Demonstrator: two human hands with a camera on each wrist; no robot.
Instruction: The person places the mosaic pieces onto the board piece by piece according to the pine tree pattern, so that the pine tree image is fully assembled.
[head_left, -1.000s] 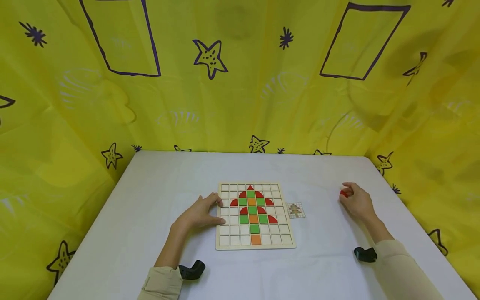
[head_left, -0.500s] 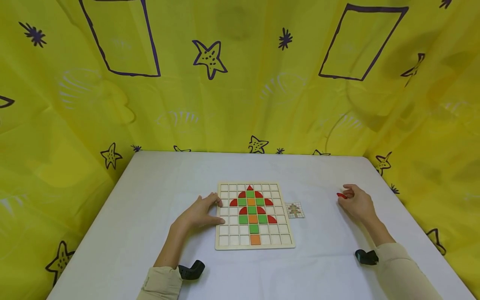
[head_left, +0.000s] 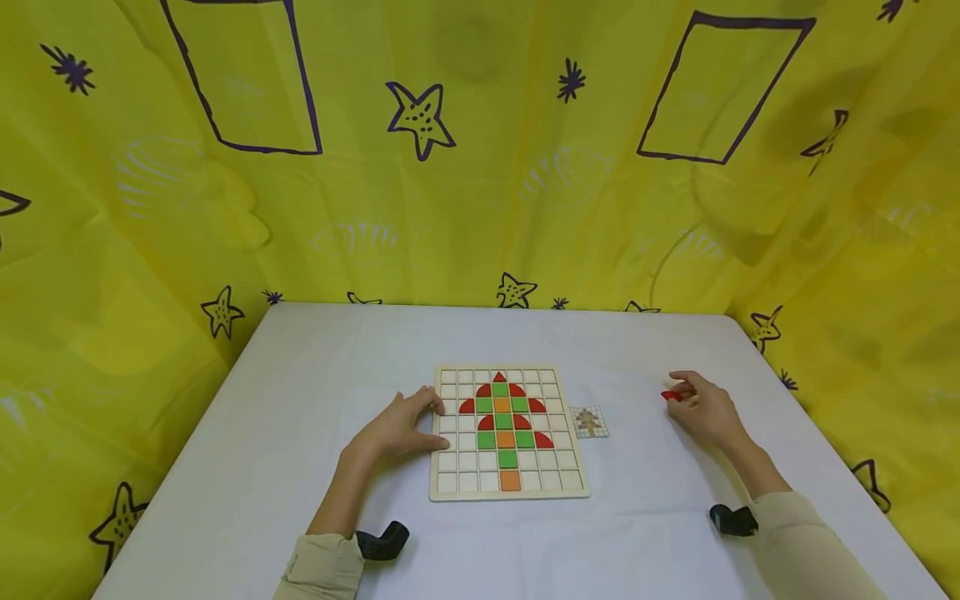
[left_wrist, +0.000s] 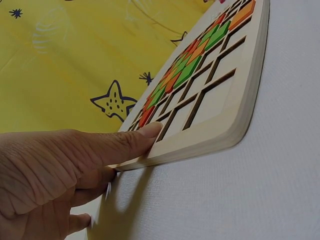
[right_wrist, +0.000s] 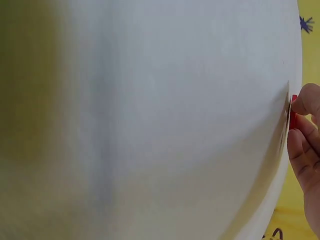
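A wooden grid board (head_left: 551, 480) lies on the table with green, orange and red tiles arranged in a tree shape. My left hand (head_left: 397, 425) rests at its left edge. The left wrist view shows the thumb (left_wrist: 132, 142) lying on the board's rim while the other fingers touch its side. To the right of the board, my right hand (head_left: 708, 417) pinches a small red tile (head_left: 671, 396) between thumb and fingers, low over the table. Part of this tile (right_wrist: 293, 120) is hidden by the fingertips, so its full shape cannot be told.
A small card (head_left: 590, 422) with a printed tree pattern lies against the board's right side. White cloth covers the table (head_left: 495, 554). A yellow patterned curtain (head_left: 480, 217) hangs behind and along both sides. A dark camera device sits at each wrist.
My right hand has moved slightly left towards the board with the red tile, which now shows more beyond the fingertips. The left hand and the board stay in place.
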